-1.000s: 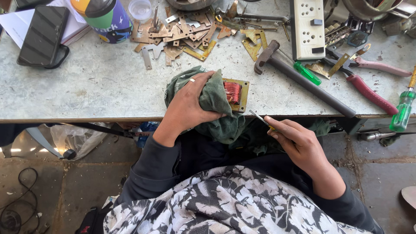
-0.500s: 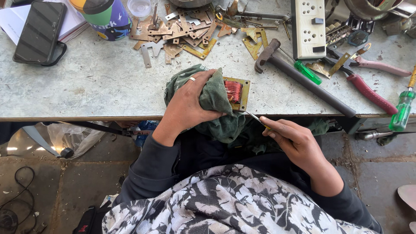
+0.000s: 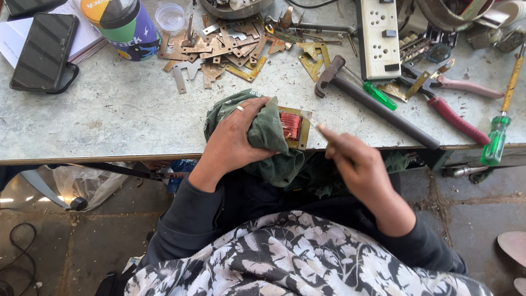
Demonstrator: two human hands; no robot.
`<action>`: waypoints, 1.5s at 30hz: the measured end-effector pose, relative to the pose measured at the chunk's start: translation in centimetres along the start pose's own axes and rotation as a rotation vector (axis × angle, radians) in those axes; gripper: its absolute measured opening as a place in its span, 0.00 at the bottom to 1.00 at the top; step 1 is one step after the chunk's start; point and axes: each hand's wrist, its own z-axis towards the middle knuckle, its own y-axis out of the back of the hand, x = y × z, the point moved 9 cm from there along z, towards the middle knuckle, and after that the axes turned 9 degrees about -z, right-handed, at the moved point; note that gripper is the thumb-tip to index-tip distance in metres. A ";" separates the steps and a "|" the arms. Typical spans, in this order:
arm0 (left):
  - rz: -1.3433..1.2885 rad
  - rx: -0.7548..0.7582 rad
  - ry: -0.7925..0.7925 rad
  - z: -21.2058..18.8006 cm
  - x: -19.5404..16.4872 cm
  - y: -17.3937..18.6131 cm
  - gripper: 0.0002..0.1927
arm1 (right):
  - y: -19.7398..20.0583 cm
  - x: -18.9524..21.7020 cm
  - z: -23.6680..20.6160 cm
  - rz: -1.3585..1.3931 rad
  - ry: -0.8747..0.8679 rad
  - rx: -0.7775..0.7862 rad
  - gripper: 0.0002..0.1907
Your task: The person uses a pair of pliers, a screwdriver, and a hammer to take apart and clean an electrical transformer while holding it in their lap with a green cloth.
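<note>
1. Hands at bench edge. Left hand (image 3: 236,140) is closed over a green cloth (image 3: 268,148), pressing it around a small transformer (image 3: 295,127) with a red-wound coil and a brass-coloured plate frame. The part sits at the near edge of the grey worktable (image 3: 109,120), half wrapped, coil side exposed to the right.

2. Right hand (image 3: 356,164) is curled shut just right of the transformer, blurred. Something thin and pale seems to poke from the fist toward the coil; cannot tell what it is.

3. Step in hand, as judged: working at the frame plates of the clamped part with the right hand, while the cloth gives grip.

4. Next move, as judged, calls for a steady left clamp and a careful aim at the plate edge, not the red winding.

5. Loose brass-coloured plates (image 3: 219,49) lie scattered at the far middle of the table, well apart from the hands.

6. Tools to the right: hammer (image 3: 372,101), green-handled screwdriver (image 3: 497,137), red-handled pliers (image 3: 455,118).

7. Packages and labelled items: cylindrical can (image 3: 123,24) at far left, dark lid, label in orange, blue and green bands; small clear cup (image 3: 170,16) beside it; white socket strip (image 3: 378,38) upright in view at far centre-right; black phone (image 3: 44,52) lying on white papers at left.
</note>
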 end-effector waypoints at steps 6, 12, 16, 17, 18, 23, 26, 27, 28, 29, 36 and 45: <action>-0.010 0.007 0.039 0.2 0.0 0.1 0.49 | 1.3 -0.2 0.9 -0.056 -0.053 -0.021 0.34; -0.003 0.013 0.069 0.1 0.2 0.1 0.49 | -0.8 1.7 2.2 -0.067 0.081 -0.021 0.43; -0.023 0.003 0.019 0.1 -0.2 0.3 0.49 | -1.3 1.2 3.6 0.040 0.068 0.033 0.45; -0.031 0.006 0.029 0.0 -0.1 0.3 0.49 | -1.5 0.8 3.7 0.078 0.025 0.072 0.44; -0.040 0.009 0.038 0.0 -0.1 0.3 0.48 | -1.3 0.9 3.8 0.050 0.042 0.060 0.43; -0.059 0.023 0.033 0.2 -0.1 0.3 0.49 | -1.0 1.1 3.8 -0.052 0.045 0.035 0.42; -0.070 0.033 0.013 0.2 -0.3 0.4 0.48 | -1.0 1.5 3.9 0.044 0.098 0.020 0.41; -0.081 0.038 0.005 0.2 -0.4 0.4 0.47 | -1.2 1.1 3.9 0.079 0.054 0.044 0.41; -0.091 0.042 -0.006 0.2 -0.5 0.5 0.46 | -1.4 0.7 3.9 0.113 0.010 0.066 0.42; -0.086 0.045 -0.003 0.2 -0.6 0.6 0.45 | -1.7 0.4 3.9 0.147 -0.033 0.087 0.42; -0.094 0.058 0.030 0.3 -0.7 0.6 0.45 | -0.5 1.9 3.0 -0.102 0.163 -0.087 0.30; -0.026 0.025 0.011 0.0 -0.5 0.3 0.46 | -0.5 2.8 2.0 -0.003 0.137 -0.147 0.22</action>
